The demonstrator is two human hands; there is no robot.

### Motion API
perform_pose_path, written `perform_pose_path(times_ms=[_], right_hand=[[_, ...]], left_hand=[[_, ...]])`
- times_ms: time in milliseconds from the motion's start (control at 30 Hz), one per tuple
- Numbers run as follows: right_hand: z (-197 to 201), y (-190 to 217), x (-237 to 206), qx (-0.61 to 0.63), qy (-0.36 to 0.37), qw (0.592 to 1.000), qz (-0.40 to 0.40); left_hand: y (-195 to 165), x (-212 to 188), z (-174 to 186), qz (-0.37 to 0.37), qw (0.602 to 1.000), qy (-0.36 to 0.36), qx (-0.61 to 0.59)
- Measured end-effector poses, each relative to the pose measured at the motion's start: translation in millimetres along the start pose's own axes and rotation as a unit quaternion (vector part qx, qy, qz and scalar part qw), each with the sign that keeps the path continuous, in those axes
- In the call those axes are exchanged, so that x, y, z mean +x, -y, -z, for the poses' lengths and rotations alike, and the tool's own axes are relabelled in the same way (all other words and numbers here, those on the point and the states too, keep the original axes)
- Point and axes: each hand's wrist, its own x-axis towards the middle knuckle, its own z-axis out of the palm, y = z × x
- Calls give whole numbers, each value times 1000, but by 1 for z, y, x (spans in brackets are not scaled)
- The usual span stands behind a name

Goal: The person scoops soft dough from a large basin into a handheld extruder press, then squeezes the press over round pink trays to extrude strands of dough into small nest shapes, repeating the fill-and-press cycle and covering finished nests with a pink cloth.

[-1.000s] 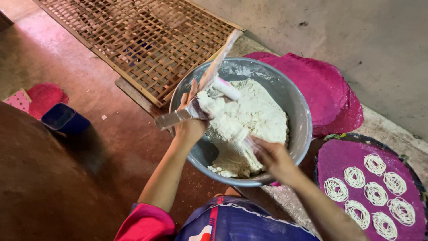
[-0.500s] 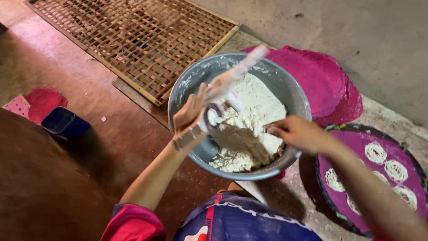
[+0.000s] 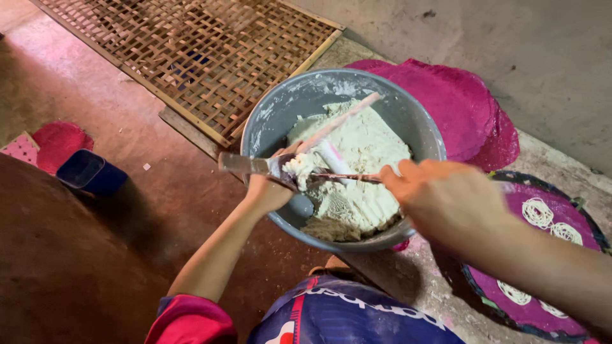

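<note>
Head view, one frame in hand. I am watching the left hand (image 3: 271, 188) closing around a metal press tool (image 3: 255, 165) held level over the near-left rim of the grey metal bowl (image 3: 421, 127); a lump of white dough (image 3: 299, 169) is sitting at the tool's mouth. Since half a second ago the tool is lying flatter, and its pale rod (image 3: 338, 122) is now pointing toward 1 o'clock across the bowl instead of standing steeply.

The right hand (image 3: 440, 197) is coming in from 3 o'clock, fingers pinched on a thin dark-handled scraper (image 3: 347, 178) whose tip is touching the dough at the tool — earlier that hand was further right, over the bowl's rim. My reading: dough is being packed into the tool, not lifted out of the bowl.

The main dough mass (image 3: 363, 159) is filling the bowl's middle and far-right part; a bare grey patch is showing at 7 o'clock inside.

Around it:
- woven bamboo rack (image 3: 191, 51) at 11 o'clock, on the floor
- pink cloth mats (image 3: 459, 102) at 2 o'clock, just behind the bowl
- round tray (image 3: 484, 290) with a purple mat and white noodle coils (image 3: 539, 213) at 4 o'clock — partly hidden by the right forearm
- blue tub (image 3: 89, 173) at 9 o'clock, well apart
</note>
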Motion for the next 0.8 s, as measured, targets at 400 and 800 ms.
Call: perform_pose_path(times_ms=[400,800], right_hand=[[2,20,29,-20,18,997,69],[-48,26,42,0,-60,994,87]], left_hand=[[-18,9,0,-63,998,-6,11],[-22,18,-10,-90,994,-27,54]])
